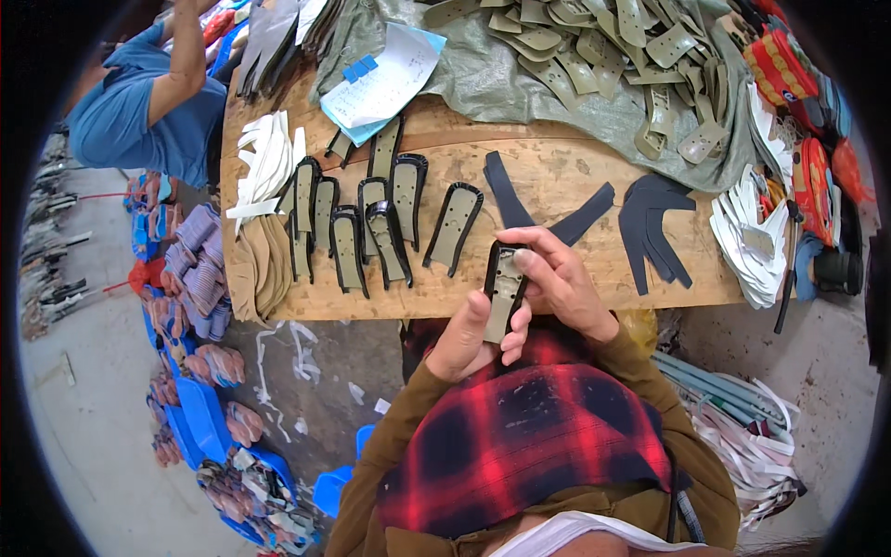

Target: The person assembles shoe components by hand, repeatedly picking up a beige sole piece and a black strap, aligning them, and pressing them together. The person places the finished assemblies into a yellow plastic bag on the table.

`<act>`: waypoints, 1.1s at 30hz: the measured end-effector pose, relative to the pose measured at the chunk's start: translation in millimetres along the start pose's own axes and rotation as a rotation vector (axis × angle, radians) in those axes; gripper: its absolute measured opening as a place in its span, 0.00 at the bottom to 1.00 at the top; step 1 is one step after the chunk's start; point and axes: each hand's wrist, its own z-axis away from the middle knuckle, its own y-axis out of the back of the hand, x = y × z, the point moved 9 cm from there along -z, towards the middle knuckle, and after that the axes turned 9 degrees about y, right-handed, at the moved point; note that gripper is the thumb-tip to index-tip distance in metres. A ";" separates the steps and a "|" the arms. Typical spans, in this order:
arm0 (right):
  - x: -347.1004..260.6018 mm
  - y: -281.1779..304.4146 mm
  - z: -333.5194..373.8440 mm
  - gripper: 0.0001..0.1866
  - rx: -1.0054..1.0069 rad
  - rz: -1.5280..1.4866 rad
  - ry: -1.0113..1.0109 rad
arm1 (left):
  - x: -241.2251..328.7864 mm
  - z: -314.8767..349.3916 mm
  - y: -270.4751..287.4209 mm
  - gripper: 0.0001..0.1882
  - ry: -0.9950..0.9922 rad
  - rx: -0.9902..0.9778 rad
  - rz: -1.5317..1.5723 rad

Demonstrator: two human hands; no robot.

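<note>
Both my hands are just off the table's front edge, around a long khaki wedge-shaped shoe heel (500, 302) with a black covering folded round its rim. My left hand (467, 339) grips its lower end between thumb and fingers. At the upper end, my right hand (557, 278) has its thumb pressed on the inner face and its fingers behind the black edge. Several similar black-rimmed heels (454, 228) lie on the wooden table (548, 158) to the left. Right of them are a dark V-shaped strip (506, 190) and a stack of dark strips (650, 223).
Bare khaki heels (594, 46) are heaped on a grey-green sheet (483, 84) at the back. White strips (750, 246) hang at the right edge; white (264, 158) and tan pieces (258, 265) lie left. A paper (390, 79) rests behind. Another person (153, 116) works at far left.
</note>
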 end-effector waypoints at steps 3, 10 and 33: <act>10.8 6.4 -3.3 0.18 0.026 -0.041 0.029 | -1.0 -3.8 3.0 0.54 0.057 0.034 0.095; -17.3 -6.7 -3.3 0.27 -0.002 0.522 0.042 | -2.5 -1.1 11.7 0.56 0.085 0.226 -0.076; 1.3 65.8 55.6 0.13 0.411 0.629 0.315 | 116.2 14.3 22.8 0.31 -0.834 1.147 -1.792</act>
